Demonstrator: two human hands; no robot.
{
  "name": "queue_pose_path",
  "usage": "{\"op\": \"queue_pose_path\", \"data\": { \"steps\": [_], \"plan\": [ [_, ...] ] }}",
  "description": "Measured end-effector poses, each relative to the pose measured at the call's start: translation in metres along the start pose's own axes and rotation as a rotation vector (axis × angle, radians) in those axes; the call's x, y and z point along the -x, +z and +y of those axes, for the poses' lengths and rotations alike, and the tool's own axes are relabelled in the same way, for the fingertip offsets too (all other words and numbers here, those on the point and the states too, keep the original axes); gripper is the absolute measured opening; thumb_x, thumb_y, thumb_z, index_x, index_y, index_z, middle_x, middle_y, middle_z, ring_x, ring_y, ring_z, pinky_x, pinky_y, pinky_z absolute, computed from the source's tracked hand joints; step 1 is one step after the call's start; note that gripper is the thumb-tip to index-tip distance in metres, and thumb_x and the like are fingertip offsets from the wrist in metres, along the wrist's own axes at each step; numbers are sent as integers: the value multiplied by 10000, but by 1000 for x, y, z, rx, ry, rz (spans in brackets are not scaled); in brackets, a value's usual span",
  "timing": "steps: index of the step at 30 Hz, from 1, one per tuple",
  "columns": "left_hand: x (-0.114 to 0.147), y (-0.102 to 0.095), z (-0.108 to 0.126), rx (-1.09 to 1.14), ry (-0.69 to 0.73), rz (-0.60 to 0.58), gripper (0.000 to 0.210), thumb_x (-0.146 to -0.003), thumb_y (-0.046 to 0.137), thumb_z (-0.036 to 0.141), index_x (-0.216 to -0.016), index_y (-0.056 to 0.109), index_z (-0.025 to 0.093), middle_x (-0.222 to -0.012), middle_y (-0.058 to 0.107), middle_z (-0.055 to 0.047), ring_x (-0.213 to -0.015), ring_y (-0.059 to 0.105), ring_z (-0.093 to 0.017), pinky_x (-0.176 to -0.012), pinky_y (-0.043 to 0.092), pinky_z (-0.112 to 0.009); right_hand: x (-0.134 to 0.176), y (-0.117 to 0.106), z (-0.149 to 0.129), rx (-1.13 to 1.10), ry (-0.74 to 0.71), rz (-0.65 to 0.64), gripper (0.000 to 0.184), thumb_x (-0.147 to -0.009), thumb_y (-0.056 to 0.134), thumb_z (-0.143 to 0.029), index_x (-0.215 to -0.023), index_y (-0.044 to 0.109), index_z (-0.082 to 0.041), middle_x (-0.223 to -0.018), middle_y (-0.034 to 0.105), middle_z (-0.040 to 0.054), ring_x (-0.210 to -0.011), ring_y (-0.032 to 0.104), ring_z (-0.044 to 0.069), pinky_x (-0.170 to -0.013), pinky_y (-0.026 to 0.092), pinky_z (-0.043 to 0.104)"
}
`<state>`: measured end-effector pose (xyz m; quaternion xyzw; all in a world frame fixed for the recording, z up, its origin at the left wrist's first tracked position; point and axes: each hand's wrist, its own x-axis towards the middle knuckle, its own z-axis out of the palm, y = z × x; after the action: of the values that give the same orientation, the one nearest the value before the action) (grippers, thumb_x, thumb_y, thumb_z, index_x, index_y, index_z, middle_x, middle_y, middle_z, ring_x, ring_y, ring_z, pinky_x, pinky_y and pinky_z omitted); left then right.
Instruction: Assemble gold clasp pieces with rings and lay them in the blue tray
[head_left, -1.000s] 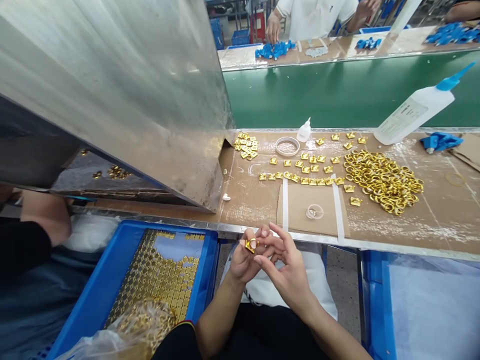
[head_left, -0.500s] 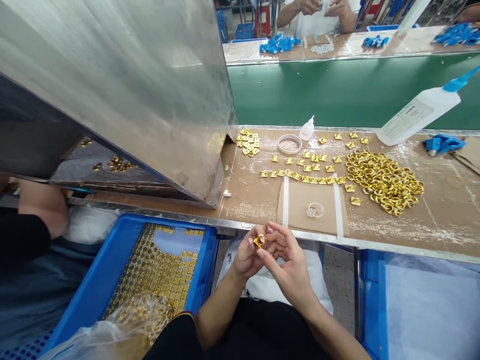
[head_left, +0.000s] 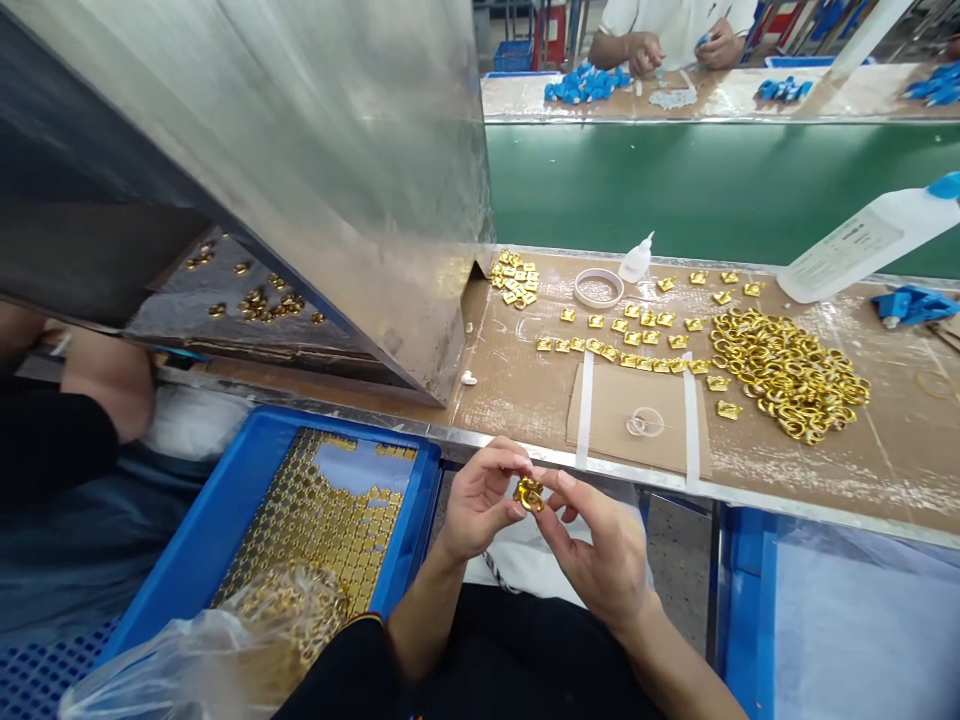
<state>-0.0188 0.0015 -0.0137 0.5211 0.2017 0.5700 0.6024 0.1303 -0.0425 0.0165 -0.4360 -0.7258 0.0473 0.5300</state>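
Between my two hands, above my lap at the table's front edge, is a small gold ring (head_left: 530, 494) with a squarish top. My left hand (head_left: 480, 500) pinches it from the left with fingertips and thumb. From the right, my right hand (head_left: 600, 545) closes its thumb and index finger on the same ring. Just beyond lies a taped cardboard pad (head_left: 615, 425) with a clear round band (head_left: 645, 422) on it. Rows of small gold pieces (head_left: 637, 362) stand behind the pad, and a pile of gold rings (head_left: 787, 370) lies to the right.
A large metal housing (head_left: 360, 200) rises at the left. A blue tray (head_left: 172, 570) holds gold pieces and a plastic bag (head_left: 180, 665). On the table are a tape roll (head_left: 598, 288), a small bottle (head_left: 637, 259) and a large bottle (head_left: 862, 245). Another person's hands (head_left: 645, 52) work across the green belt.
My right hand has closed in from open, spread fingers to grip the ring. The ring has turned between my fingers. The view has shifted slightly left.
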Motion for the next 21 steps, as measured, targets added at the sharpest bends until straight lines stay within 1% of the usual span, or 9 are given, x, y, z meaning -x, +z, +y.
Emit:
{"op": "queue_pose_path", "data": {
  "steps": [3,6,12,14,16,18,20,21],
  "plan": [
    [0,-1,5,-85,74,-40,249,-897,762,299,-1140,721,262,-958,648,-44,-877,613,-156,-737,509,-252,0,0,1,-1,-53,29,647,-948,644,-41,-1537,398,-151,-1050,806,162,-805,787,201,-596,633,268],
    [0,-1,5,-106,104,-50,223,-913,742,257,-1135,726,263,-925,667,-42,-859,625,-158,-736,513,-263,-1,0,3,-4,-75,44,662,-944,656,-42,-1539,395,-168,-1047,808,155,-769,786,195,-591,637,279],
    [3,0,1,-128,92,-56,208,-910,741,237,-1116,723,259,-914,684,-47,-842,646,-166,-727,536,-275,0,1,4,3,-104,51,639,-944,646,-25,-1525,412,-152,-1023,809,164,-781,781,197,-603,642,299],
    [4,-1,1,-145,58,-53,270,-892,765,269,-1154,700,259,-941,687,-52,-846,655,-169,-733,553,-279,3,0,2,-8,-85,46,621,-942,647,-28,-1509,431,-161,-1030,807,158,-753,771,190,-597,636,296],
    [5,-4,0,-162,25,-18,425,-864,795,344,-1253,645,260,-1012,693,-68,-858,666,-178,-762,576,-302,1,-8,4,-10,-39,35,578,-948,643,-47,-1480,466,-189,-1036,805,136,-730,759,179,-611,634,291],
    [6,-10,0,-174,19,45,520,-866,783,416,-1323,594,257,-1071,695,-85,-858,673,-179,-797,587,-329,-10,-22,14,28,40,9,521,-959,643,-88,-1441,504,-230,-1027,805,95,-728,746,170,-643,633,291],
    [9,-21,1,-196,38,109,477,-897,742,435,-1311,602,244,-1066,699,-87,-839,672,-169,-805,586,-329,-32,-39,37,106,120,-43,475,-961,662,-152,-1404,532,-263,-1020,800,57,-736,731,173,-664,626,304],
    [11,-26,2,-216,40,136,437,-909,727,429,-1284,622,231,-1045,703,-86,-827,671,-166,-796,584,-322,-48,-47,53,145,139,-74,461,-954,676,-188,-1388,544,-267,-1044,793,56,-751,723,184,-658,617,317]
  ]
}}
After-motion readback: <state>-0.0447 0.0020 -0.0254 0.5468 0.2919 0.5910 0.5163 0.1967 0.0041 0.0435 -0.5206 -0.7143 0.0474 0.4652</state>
